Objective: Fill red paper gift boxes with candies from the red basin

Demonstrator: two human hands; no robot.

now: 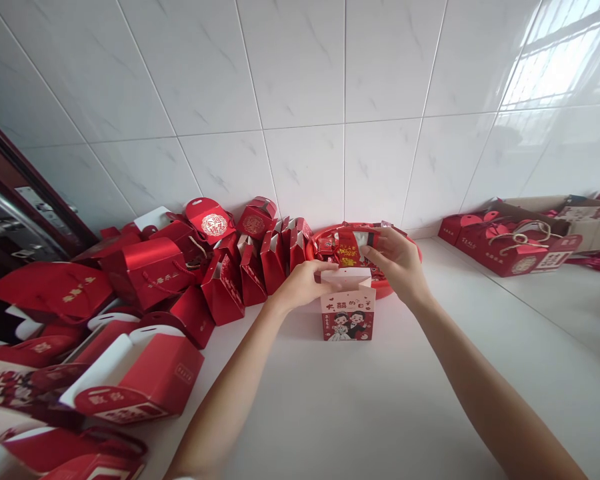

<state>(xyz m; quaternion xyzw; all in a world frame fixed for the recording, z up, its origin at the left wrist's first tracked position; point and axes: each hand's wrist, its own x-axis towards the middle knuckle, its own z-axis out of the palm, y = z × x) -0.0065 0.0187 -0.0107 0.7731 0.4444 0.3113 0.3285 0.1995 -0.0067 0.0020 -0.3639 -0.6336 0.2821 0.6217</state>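
Observation:
A small pink-and-red gift box point(347, 320) with a cartoon wedding couple on its front stands upright on the white counter, its top open. My left hand point(305, 285) grips the box's upper left edge between thumb and fingers. Just above and behind the box, my right hand point(397, 259) pinches a small packet point(362, 240) with red, white and black parts; the fingers hide some of it. Behind both hands sits a round red basket point(384, 289) holding red-wrapped sweets point(326, 247) and other small packets.
Folded red gift boxes point(145, 270) crowd the left side, several standing in a row up to the basket. More red boxes point(500, 250) with cord handles stand at the right beside a cardboard carton point(535, 203). A tiled wall point(305, 80) rises behind.

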